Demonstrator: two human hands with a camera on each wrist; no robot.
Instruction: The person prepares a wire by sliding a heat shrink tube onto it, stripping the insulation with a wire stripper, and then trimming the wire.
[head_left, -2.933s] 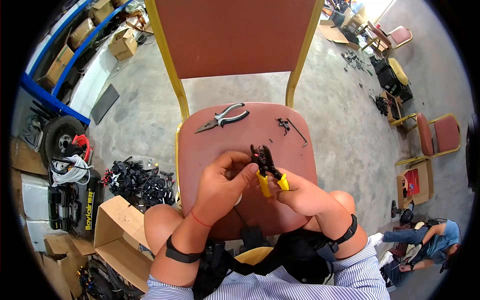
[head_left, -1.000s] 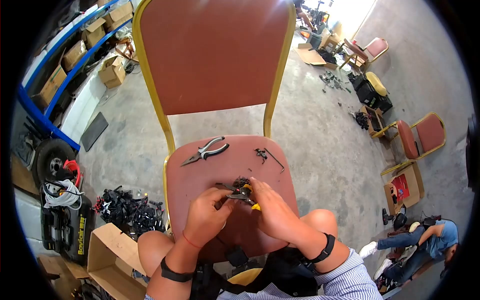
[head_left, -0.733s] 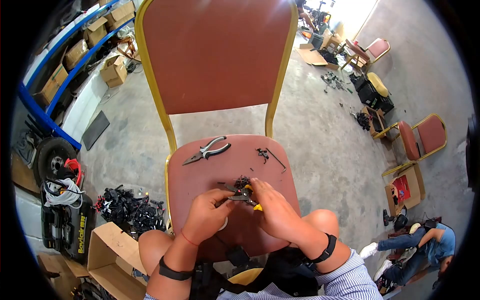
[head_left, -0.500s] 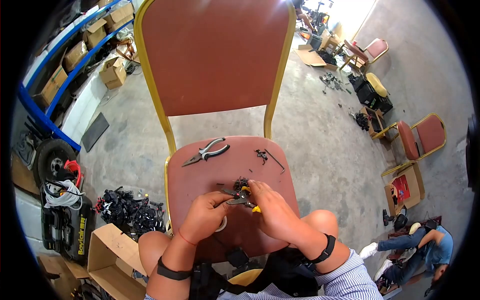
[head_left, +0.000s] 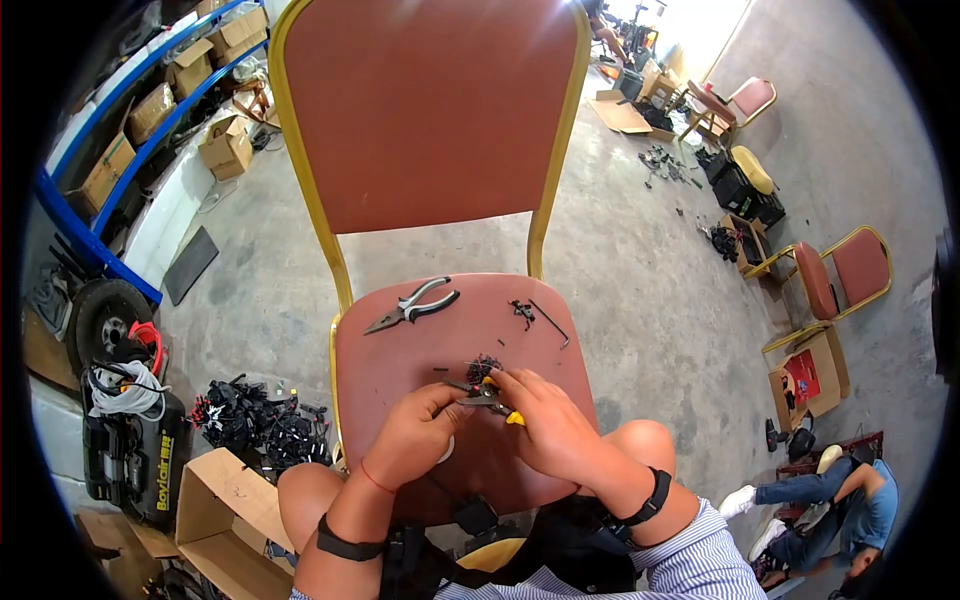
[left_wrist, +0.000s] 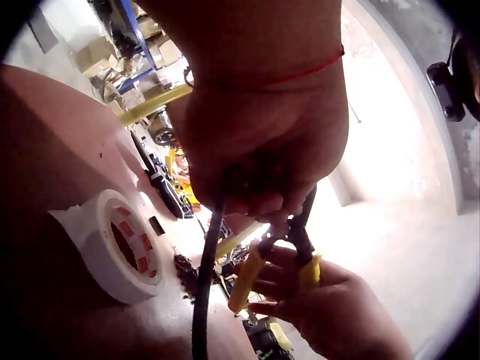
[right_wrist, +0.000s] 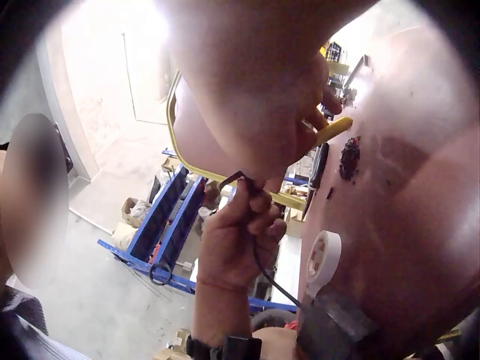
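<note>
Over the chair seat [head_left: 380,380], my right hand [head_left: 545,420] is wrapped round the yellow-handled pliers [head_left: 487,396], whose dark jaws stand apart and point at my left hand [head_left: 415,425]. A yellow handle [right_wrist: 334,131] shows past the right hand [right_wrist: 255,112] in the right wrist view. My left hand [left_wrist: 266,150] pinches a black cable [left_wrist: 206,285], which hangs from its fingers; the cable's tip at the jaws is unclear. Just beyond the tool lies a heap of small black bits [head_left: 484,366]. A white tape roll [left_wrist: 112,240] lies on the seat.
Grey-handled pliers [head_left: 412,305] lie at the seat's back left, small black parts [head_left: 522,314] and a hex key [head_left: 549,322] at its back right. The chair back [head_left: 430,120] rises beyond. A cardboard box [head_left: 235,500] and tangled cables [head_left: 260,420] stand left; a person [head_left: 835,510] sits right.
Since the earliest frame the yellow-handled pliers have turned from upright to pointing left, and the head view has shifted. Over the last half second the hands have barely moved.
</note>
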